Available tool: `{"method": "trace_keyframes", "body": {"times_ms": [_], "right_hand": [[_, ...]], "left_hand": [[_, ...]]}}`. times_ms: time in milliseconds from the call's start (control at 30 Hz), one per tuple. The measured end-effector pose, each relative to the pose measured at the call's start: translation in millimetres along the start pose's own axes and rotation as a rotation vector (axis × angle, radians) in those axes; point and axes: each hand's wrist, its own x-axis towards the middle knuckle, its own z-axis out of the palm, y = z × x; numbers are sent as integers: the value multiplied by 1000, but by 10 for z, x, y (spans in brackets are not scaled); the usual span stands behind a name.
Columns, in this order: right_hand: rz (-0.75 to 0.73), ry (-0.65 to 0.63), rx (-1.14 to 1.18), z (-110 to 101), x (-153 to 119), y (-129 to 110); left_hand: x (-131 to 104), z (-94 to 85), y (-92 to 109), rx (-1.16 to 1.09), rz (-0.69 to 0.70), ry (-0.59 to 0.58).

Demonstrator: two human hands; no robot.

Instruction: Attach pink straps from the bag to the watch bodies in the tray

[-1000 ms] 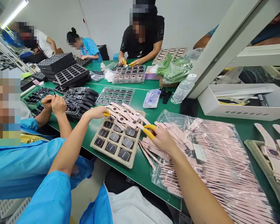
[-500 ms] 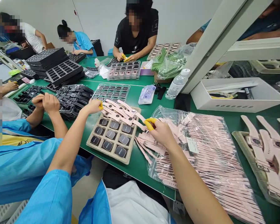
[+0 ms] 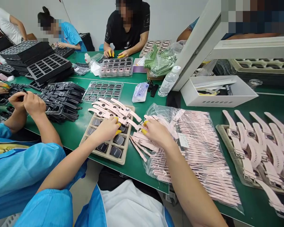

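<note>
My left hand (image 3: 107, 128), with yellow finger covers, reaches over the beige tray (image 3: 120, 160). Its thumb and forefinger are apart, beside a dark square watch face (image 3: 123, 128) in the tray. Across the tray's far part lie several pink-strapped watches (image 3: 111, 115), overlapping each other. My right hand (image 3: 157, 130), also in yellow finger covers, is at the right of these watches. Its fingers are curled on a pink watch strap, partly hidden by the hand. Loose pink straps (image 3: 145, 142) lie just below it. More square watch faces (image 3: 115, 152) sit in the tray's near cells.
A clear bag of pink straps (image 3: 201, 151) covers the table to the right. Beyond it stand a tray of pink watches (image 3: 251, 135), a white box (image 3: 217, 100) and a water bottle (image 3: 169, 81). At left, a co-worker's hands (image 3: 33, 102) work near piled black straps (image 3: 61, 97).
My left hand has come down and right, from the far left of the pink watches to over the tray. The right hand stays by the straps. The view has shifted right.
</note>
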Motion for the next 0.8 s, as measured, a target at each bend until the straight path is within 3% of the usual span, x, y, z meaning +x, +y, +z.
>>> {"method": "trace_keyframes", "body": {"times_ms": [200,433,567,667,800], "right_hand": [[33,-7,-11,-52,6,-53],[130,21,121,-149,22,-19],[205,-5,416,-188,40,73],[323,17,805,-154,72,198],[494,164,1286,-90,138,356]], "left_hand": [[66,-37,13,101,11,-27],[69,57,125,165,13,77],[87,141,133,207,54,125],[106,157,101,199,53,119],[110,-10,13,89,34,50]]}}
